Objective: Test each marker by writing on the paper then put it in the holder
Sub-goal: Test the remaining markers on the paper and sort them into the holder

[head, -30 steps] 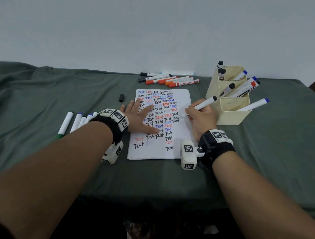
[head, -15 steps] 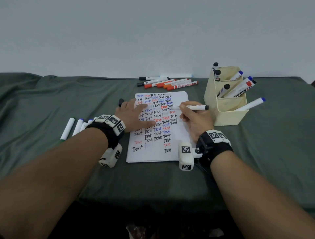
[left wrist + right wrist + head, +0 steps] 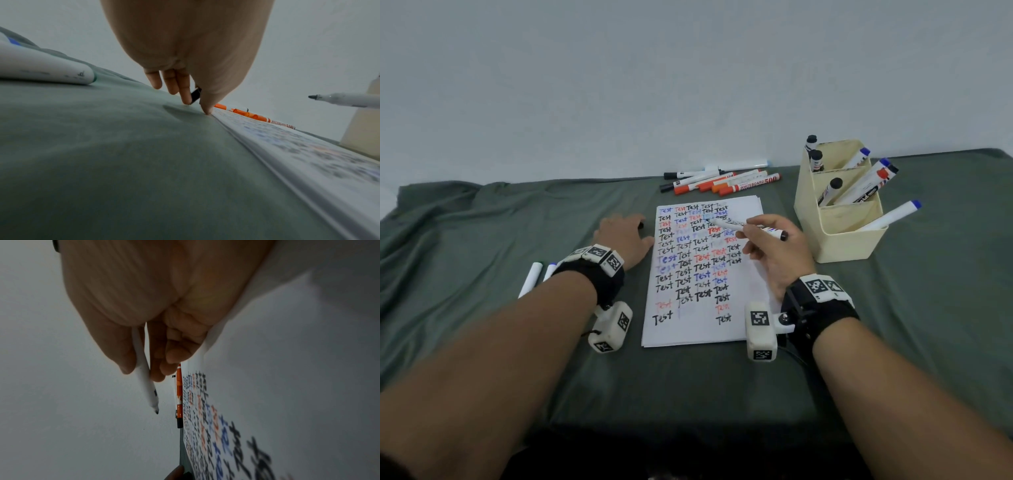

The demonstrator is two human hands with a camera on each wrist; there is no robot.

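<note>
Covering the desk: a grey-green cloth. Lying mid-desk, a white paper sheet filled with "Test" words. Standing near the back right corner, a cream plastic holder with markers. Right hand pinching an uncapped white marker over the paper. Left hand beside the paper's left edge, fingers pinching a small black cap.

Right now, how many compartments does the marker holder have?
3 in the holder: back compartment nearest the wall, middle compartment, front compartment nearest the person. None appears hidden.
</note>
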